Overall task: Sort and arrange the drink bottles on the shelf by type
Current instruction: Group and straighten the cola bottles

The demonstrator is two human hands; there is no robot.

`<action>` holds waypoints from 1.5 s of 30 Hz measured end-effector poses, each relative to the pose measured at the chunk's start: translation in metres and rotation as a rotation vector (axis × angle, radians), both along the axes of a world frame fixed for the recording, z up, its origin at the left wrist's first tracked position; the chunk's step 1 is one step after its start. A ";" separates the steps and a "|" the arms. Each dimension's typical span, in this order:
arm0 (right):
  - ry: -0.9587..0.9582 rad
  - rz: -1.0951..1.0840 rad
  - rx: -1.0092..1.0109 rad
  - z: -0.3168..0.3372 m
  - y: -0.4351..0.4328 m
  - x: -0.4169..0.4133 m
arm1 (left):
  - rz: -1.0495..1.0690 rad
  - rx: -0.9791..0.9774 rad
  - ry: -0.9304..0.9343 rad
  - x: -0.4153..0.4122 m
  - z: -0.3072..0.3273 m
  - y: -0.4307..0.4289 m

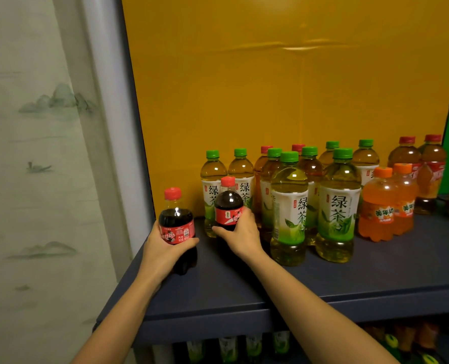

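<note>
Left hand (pixel 163 248) is gripping the left cola (pixel 177 223), right hand's (pixel 241 232) gripping the right cola (pixel 228 206), probably bumping green teas (pixel 289 214) crowding at 3 o'clock.

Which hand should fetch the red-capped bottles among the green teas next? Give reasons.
Right, probably. The right hand grips a cola bottle directly beside the green teas, nearer the red-capped bottles; the left hand holds another cola at the shelf's left edge.
</note>
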State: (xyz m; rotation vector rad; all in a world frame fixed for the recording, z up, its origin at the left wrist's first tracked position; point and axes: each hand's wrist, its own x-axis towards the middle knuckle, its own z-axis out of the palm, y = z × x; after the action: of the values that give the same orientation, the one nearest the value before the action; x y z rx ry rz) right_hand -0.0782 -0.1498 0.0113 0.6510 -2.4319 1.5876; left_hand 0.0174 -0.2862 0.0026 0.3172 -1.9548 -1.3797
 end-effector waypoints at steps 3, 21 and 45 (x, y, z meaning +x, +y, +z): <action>-0.005 0.057 0.009 0.000 0.008 0.014 | -0.030 0.005 0.012 0.002 0.000 0.000; -0.059 -0.004 -0.501 0.011 0.226 0.071 | -0.504 0.163 0.111 -0.002 0.042 0.163; 0.036 -0.438 -0.421 -0.008 0.642 0.027 | -0.775 0.135 0.060 -0.109 0.016 0.589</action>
State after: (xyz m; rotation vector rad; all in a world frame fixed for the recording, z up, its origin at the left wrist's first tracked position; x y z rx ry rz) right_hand -0.0513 0.4926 0.0029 0.0675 -1.9365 1.7783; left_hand -0.0918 0.3027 0.0186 -0.4745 -2.0195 -1.9664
